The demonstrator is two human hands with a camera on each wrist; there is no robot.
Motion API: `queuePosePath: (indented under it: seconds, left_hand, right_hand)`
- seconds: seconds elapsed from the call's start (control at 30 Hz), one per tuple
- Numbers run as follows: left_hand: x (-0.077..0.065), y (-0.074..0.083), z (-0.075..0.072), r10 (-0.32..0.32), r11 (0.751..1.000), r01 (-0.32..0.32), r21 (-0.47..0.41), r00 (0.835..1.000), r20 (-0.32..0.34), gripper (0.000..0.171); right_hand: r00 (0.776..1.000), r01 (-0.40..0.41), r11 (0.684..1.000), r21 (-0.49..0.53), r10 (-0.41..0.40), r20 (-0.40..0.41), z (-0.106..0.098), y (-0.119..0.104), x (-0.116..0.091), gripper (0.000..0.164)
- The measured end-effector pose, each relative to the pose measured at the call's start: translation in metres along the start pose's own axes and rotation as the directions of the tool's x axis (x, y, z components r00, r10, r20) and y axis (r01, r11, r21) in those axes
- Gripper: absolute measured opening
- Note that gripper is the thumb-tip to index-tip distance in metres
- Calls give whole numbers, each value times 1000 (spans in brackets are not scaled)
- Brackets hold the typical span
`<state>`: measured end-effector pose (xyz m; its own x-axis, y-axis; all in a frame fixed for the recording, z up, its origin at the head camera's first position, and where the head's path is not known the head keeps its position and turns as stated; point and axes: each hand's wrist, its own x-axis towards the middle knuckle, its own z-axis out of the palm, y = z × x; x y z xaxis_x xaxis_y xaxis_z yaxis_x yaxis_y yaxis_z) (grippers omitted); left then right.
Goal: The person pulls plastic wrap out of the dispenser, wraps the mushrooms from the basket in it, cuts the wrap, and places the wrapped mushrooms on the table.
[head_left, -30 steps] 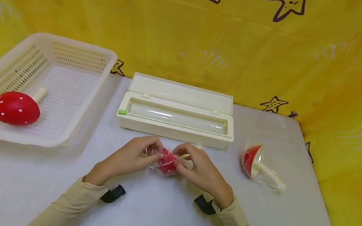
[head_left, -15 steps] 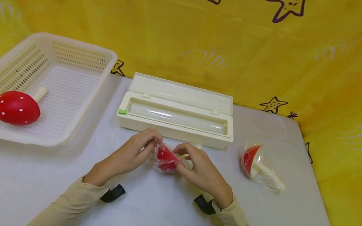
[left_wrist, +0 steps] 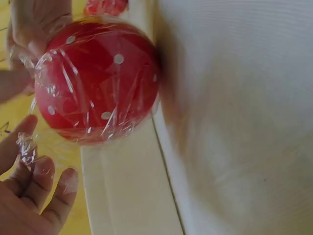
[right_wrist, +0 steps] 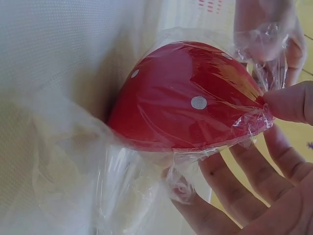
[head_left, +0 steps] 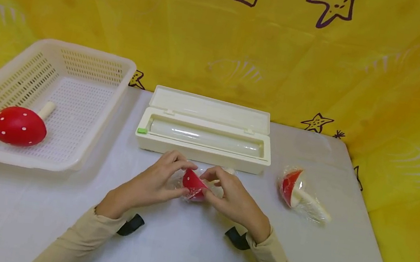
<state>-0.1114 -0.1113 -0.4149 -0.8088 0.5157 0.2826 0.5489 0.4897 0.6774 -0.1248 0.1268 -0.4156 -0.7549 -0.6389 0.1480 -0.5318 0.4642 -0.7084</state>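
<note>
A red toy mushroom point(head_left: 195, 180) with white dots, loosely covered in clear plastic wrap, lies on its side between the two hands. My right hand point(head_left: 230, 194) holds the cap's edge through the wrap; in the right wrist view its thumb point(right_wrist: 293, 103) presses there, fingers below. My left hand point(head_left: 154, 184) is at the cap's other side, thumb and fingers apart. The left wrist view shows a crumpled bit of plastic wrap point(left_wrist: 27, 148) clinging to the left fingers point(left_wrist: 62, 193). The stem is mostly hidden behind the right hand.
Behind the hands, a white wrap dispenser point(head_left: 202, 152) stands with its lid up and a film roll inside. A wrapped mushroom point(head_left: 291, 187) lies at right. The white basket point(head_left: 79, 147) at left holds an unwrapped mushroom point(head_left: 20, 126). Yellow cloth hangs behind.
The left hand first pinched film over the cap, drew back leftward, and now its fingers are spread around the cap's left side. The right hand has stayed in place.
</note>
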Motion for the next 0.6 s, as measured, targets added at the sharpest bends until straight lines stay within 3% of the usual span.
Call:
queuePosePath:
  seconds: [0.17,0.4,0.5,0.6]
  left_hand:
    - [-1,-1,1,68,997,-68,27,998,6,75]
    - [-1,-2,1,104,989,-106,107,994,30,83]
    - [-1,-2,2,113,984,-114,140,993,14,71]
    - [0,-2,2,135,978,-123,171,989,-57,48]
  right_hand:
    - [1000,1,1000,-11,-1,5,0,-1,0,24]
    - [1000,-16,1000,-17,16,22,0,-1,0,20]
    - [999,-20,1000,-15,20,27,0,-1,-1,21]
    - [999,-14,1000,-15,15,29,0,0,-1,21]
